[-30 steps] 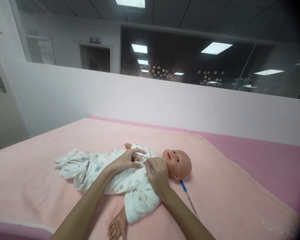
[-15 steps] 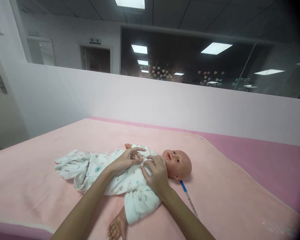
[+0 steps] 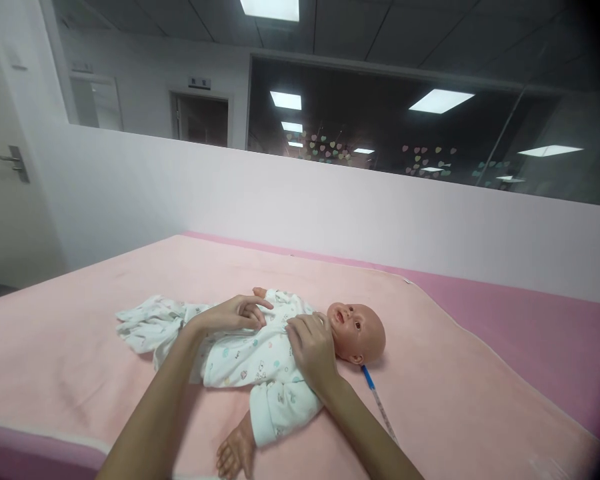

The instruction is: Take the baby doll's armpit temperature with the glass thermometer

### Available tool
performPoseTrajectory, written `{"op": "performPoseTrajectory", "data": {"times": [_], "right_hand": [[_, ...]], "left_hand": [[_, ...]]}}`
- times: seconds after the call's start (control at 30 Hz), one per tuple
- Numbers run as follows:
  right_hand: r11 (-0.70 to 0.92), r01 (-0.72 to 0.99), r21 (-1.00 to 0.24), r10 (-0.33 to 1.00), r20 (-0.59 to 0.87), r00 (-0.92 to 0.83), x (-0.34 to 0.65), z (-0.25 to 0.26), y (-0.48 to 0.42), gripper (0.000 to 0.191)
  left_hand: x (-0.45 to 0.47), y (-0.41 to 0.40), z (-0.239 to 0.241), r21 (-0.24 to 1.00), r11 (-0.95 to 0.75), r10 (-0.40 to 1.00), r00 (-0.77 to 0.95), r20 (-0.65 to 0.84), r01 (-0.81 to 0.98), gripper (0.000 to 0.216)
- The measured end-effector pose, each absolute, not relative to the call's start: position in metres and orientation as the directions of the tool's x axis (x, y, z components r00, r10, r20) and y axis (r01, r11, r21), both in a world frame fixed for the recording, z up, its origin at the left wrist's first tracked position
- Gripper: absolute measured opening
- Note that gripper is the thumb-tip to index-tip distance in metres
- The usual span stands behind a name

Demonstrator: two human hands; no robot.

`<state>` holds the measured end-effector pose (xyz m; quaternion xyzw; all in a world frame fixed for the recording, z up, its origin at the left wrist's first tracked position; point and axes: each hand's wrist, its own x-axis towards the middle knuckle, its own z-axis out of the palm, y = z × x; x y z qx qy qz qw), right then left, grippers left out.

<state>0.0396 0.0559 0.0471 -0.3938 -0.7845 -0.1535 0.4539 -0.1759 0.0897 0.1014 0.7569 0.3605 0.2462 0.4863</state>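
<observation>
A baby doll (image 3: 357, 331) lies on its back on a pink blanket (image 3: 430, 400), head to the right. It wears a white printed romper (image 3: 245, 357). My left hand (image 3: 233, 313) rests on the doll's belly, fingers stretched and loosely spread over the fabric. My right hand (image 3: 313, 347) lies on the doll's chest just below the chin, fingers curled down onto the romper. The doll's bare hand (image 3: 235, 453) sticks out of the near sleeve.
A thin blue-tipped stick (image 3: 377, 400), like a thermometer, lies on the blanket by the doll's head. A white partition wall (image 3: 330, 207) with dark glass above runs behind the bed. A door handle (image 3: 15, 163) shows at far left.
My left hand has slid left from the doll's chest to its belly and flattened out of a pinch. My right hand let go of the collar and settled on the chest.
</observation>
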Motion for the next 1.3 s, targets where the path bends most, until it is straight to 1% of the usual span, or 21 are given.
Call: {"op": "performPoseTrajectory", "data": {"times": [0.13,0.27,0.33,0.43,0.53,0.67,0.77,0.97,1.07,1.23,1.3], "right_hand": [[0.717,0.680,-0.154,0.495,0.799,-0.341,0.020,0.054,0.053,0.013],[0.704,0.690,-0.168,0.523,0.780,-0.344,0.005,0.052,0.050,0.012],[0.702,0.689,-0.181,0.532,0.776,-0.339,0.005,0.050,0.048,0.009],[0.731,0.651,-0.202,0.535,0.762,-0.365,0.008,0.049,0.045,0.004],[0.758,0.614,-0.221,0.528,0.761,-0.377,0.009,0.049,0.045,0.007],[0.739,0.632,-0.232,0.529,0.781,-0.331,0.003,0.047,0.049,0.012],[0.734,0.647,-0.205,0.523,0.779,-0.346,0.000,0.044,0.051,0.011],[0.724,0.661,-0.199,0.541,0.757,-0.365,0.002,0.044,0.050,0.011],[0.719,0.663,-0.210,0.546,0.761,-0.351,0.002,0.043,0.050,0.012],[0.697,0.677,-0.238,0.566,0.762,-0.315,0.001,0.042,0.052,0.013],[0.698,0.676,-0.235,0.557,0.771,-0.308,0.001,0.042,0.053,0.014]], "left_hand": [[-0.181,0.088,0.100,0.906,-0.263,0.769,0.639,-0.011,0.332,0.045],[-0.179,0.086,0.101,0.902,-0.268,0.787,0.617,0.002,0.338,0.042],[-0.179,0.085,0.103,0.906,-0.276,0.794,0.607,0.026,0.322,0.041],[-0.179,0.084,0.105,0.931,-0.245,0.796,0.605,0.034,0.270,0.042],[-0.179,0.083,0.106,0.951,-0.213,0.776,0.630,0.026,0.224,0.042],[-0.179,0.084,0.104,0.957,-0.211,0.757,0.652,0.032,0.198,0.039],[-0.179,0.085,0.102,0.959,-0.191,0.758,0.652,0.009,0.209,0.042],[-0.179,0.086,0.102,0.961,-0.168,0.777,0.629,-0.008,0.220,0.042],[-0.178,0.083,0.105,0.962,-0.160,0.788,0.615,-0.010,0.221,0.043],[-0.175,0.082,0.105,0.968,-0.140,0.786,0.618,-0.021,0.211,0.038],[-0.173,0.082,0.104,0.967,-0.134,0.777,0.629,-0.033,0.216,0.042]]}}
